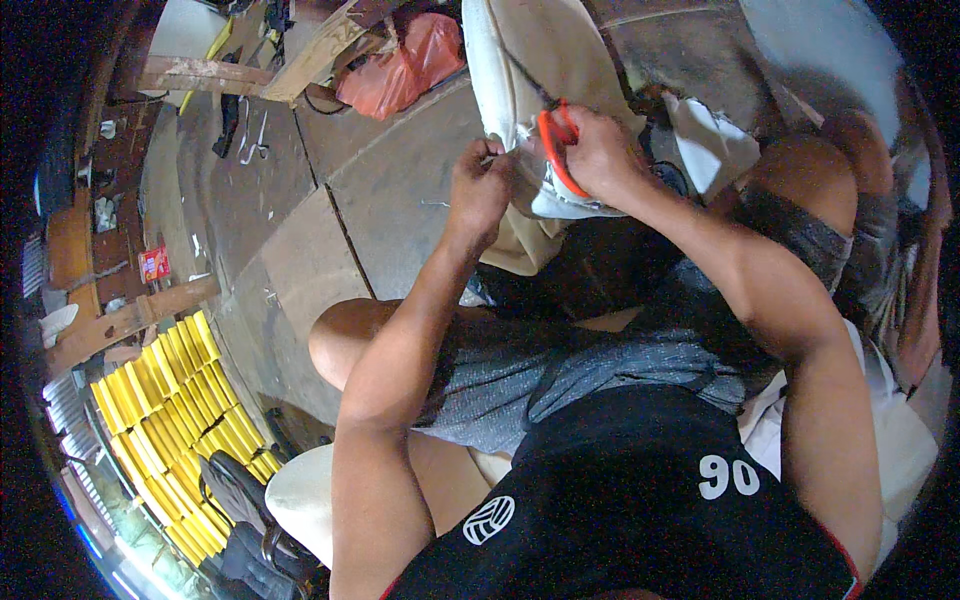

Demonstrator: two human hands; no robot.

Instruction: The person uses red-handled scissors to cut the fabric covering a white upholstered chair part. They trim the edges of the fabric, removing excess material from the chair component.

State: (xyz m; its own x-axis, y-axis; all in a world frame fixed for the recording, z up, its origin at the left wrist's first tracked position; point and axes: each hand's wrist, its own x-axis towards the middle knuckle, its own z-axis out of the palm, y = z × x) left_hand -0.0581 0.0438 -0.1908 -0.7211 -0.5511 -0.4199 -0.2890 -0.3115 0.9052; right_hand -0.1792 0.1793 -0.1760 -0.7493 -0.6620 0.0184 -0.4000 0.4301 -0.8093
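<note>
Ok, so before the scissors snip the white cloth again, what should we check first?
1. Right hand has a firm hold on the orange-handled scissors: ok.
2. Left hand pinches the edge of the white cloth to hold it: ok.
3. Left fingers are out of the blades' way: cannot tell, the hands sit very close together.
4. Blades are lined up on the cloth: cannot tell, the blade tips are hard to make out.
5. Bare knees are away from the cutting spot: ok, the cutting happens out in front of them.
</note>
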